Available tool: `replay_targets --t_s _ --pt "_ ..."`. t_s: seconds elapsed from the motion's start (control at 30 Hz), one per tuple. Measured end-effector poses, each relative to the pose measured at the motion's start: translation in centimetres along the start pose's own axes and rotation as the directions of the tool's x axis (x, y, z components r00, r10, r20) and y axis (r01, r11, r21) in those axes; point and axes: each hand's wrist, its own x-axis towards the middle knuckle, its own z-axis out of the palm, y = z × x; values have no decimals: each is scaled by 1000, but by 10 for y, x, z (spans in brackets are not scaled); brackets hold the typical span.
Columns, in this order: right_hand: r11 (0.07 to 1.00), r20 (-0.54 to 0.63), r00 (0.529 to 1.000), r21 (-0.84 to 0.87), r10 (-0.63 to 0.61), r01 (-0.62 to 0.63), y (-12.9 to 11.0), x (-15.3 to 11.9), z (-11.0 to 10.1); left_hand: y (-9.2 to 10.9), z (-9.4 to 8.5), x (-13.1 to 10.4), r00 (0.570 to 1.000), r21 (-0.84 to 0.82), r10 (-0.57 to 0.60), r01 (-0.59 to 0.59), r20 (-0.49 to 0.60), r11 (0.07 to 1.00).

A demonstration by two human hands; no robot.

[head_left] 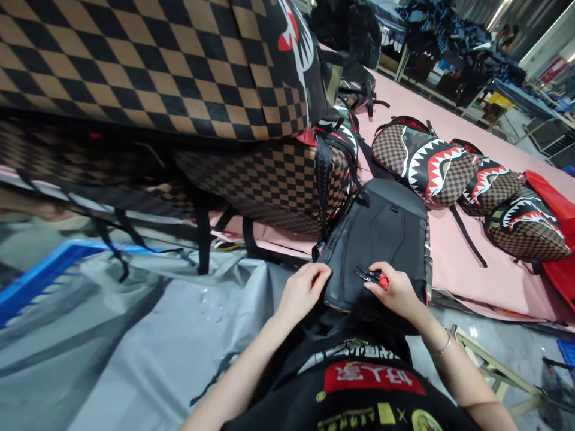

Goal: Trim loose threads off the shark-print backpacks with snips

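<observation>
A black backpack [381,233] lies in front of me at the table edge, its padded back panel facing up. My right hand [398,287] is closed around small thread snips [369,276] with a red handle, their blades pointing left over the panel. At the bag's left edge, my left hand [308,287] is closed in a pinch, its fingertips against or just over that edge. Whatever those fingers hold is too small or hidden to make out. Black straps hang close to the left hand.
Checkered brown-and-black backpacks [148,66] are stacked high on the left, straps dangling. Several shark-mouth bags [431,161] lie on the pink table cover [476,251] at right. Grey sheeting [148,323] lines a blue crate [49,269] at left. A beige metal frame [494,365] stands right.
</observation>
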Motion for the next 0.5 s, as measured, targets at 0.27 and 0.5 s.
replay_targets --t_s 0.27,0.5 --pt "996 -14 1000 -85 17 -19 -11 7 4 11 16 6 996 150 -3 -11 91 989" --pt "997 -33 999 -81 -18 15 -12 7 8 23 11 13 978 282 -26 -35 208 959"
